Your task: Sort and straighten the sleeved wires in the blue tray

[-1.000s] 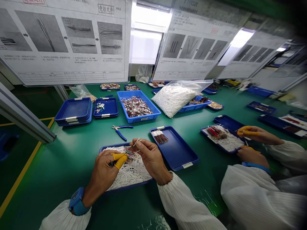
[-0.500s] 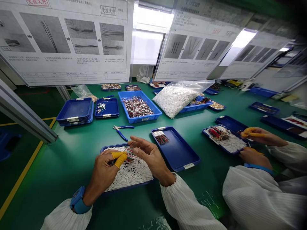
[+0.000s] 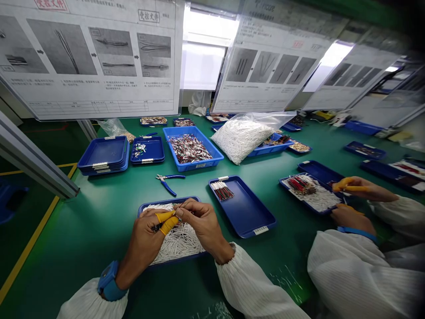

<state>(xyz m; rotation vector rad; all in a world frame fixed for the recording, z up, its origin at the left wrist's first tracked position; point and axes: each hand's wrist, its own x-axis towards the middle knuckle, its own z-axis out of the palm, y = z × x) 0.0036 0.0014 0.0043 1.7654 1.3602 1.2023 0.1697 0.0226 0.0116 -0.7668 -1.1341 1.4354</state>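
Observation:
My left hand (image 3: pixel 146 241), with yellow finger cots on thumb and forefinger, is closed round a small bundle of red and green wires (image 3: pixel 158 227). My right hand (image 3: pixel 201 221) is closed in a pinch at the bundle's tip, touching the left fingertips. Both hover over a blue tray (image 3: pixel 166 204) filled with short white tubes (image 3: pixel 179 241). To the right lies a second blue tray (image 3: pixel 249 212) with a few sleeved wires (image 3: pixel 222 190) at its far end.
Blue-handled cutters (image 3: pixel 168 181) lie beyond the tray. Further back stand stacked blue trays (image 3: pixel 102 155), a bin of wires (image 3: pixel 189 148) and a bag of white tubes (image 3: pixel 244 135). A co-worker's hands (image 3: pixel 355 199) are at trays on the right. Instruction sheets hang overhead.
My right hand held a white tube up, then spread its fingers, and now has come back and closed in a pinch against the wire bundle in my left hand.

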